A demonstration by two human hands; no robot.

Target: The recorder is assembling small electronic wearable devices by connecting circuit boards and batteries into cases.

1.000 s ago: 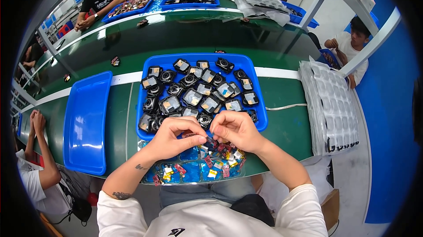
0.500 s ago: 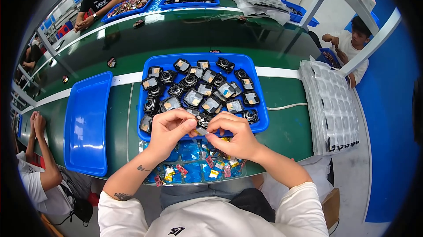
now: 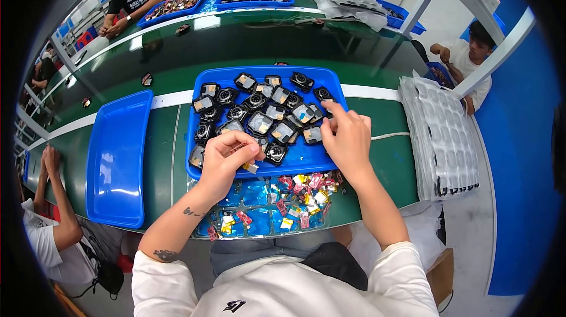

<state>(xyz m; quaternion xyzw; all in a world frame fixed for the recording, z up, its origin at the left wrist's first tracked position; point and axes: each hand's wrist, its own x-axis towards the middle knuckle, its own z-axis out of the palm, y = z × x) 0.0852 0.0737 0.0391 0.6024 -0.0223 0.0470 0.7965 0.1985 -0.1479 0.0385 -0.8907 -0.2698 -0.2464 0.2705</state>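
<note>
The hands are now being moved apart: a small pale piece point(image 3: 250, 167) is being pinched by the left hand point(image 3: 229, 162), while the right hand point(image 3: 348, 139), fingers spread, is being lowered onto the still-full blue tray point(image 3: 236, 73) of black parts point(image 3: 259, 122).

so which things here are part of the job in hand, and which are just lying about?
In hand:
left hand, pinching a small pale piece
right hand, over the parts
blue tray of black parts
clear tray of small coloured pieces

Lying about:
empty blue tray
stack of clear blister sheets
</note>
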